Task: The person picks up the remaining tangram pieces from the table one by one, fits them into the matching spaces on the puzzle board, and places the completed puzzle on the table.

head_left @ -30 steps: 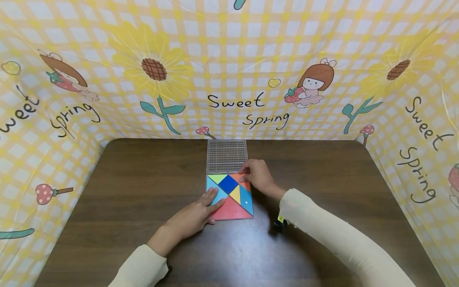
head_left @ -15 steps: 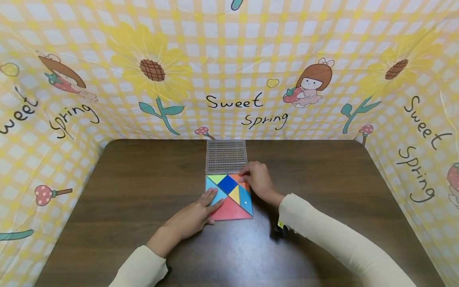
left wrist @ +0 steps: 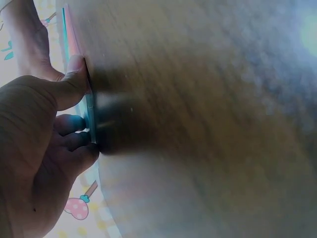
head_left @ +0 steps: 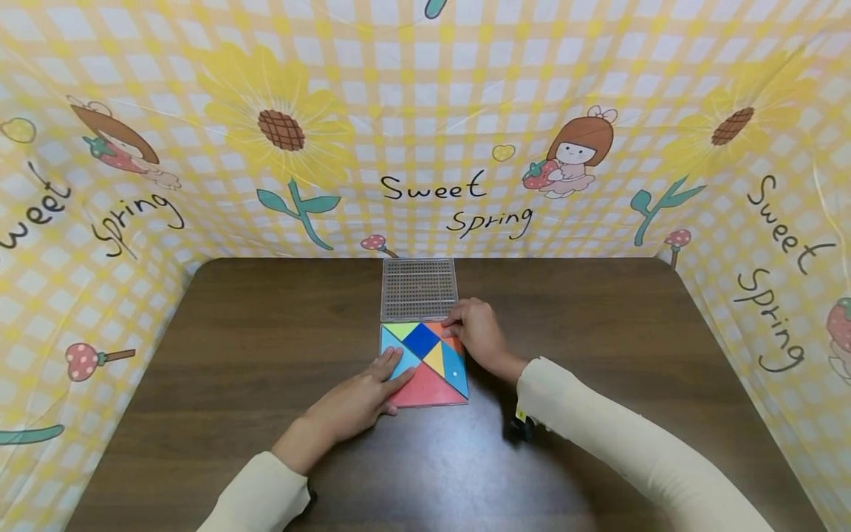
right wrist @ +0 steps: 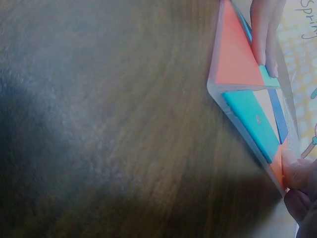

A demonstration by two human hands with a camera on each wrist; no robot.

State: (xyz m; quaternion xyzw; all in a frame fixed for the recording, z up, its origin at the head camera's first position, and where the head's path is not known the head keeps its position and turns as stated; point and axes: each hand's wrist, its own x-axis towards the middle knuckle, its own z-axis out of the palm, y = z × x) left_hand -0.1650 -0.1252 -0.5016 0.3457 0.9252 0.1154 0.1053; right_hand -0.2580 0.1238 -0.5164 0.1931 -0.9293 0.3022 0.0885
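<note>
In the head view a square tangram of colored pieces lies in a shallow clear case. It shows a red triangle (head_left: pixel 430 387), a light blue triangle (head_left: pixel 392 343), a dark blue square (head_left: pixel 422 340), a yellow triangle (head_left: pixel 435 360), a blue parallelogram (head_left: pixel 455 368) and a lime green triangle (head_left: pixel 402 329). My left hand (head_left: pixel 355 403) rests on its lower left part, fingers extended over the light blue and red pieces. At the upper right corner my right hand (head_left: pixel 482 332) pinches the orange triangle (right wrist: pixel 279 172), partly hiding it. In the right wrist view the blue parallelogram looks slightly raised.
A clear panel (head_left: pixel 419 290) with a dark grid pattern lies just behind the tangram, against its far edge. The dark wooden table (head_left: pixel 279 318) is enclosed by a yellow checked cloth (head_left: pixel 425 89) at the back and sides.
Both hands stay nearly still on the tangram. The head view shifts very slightly; no piece visibly moves from its place.
</note>
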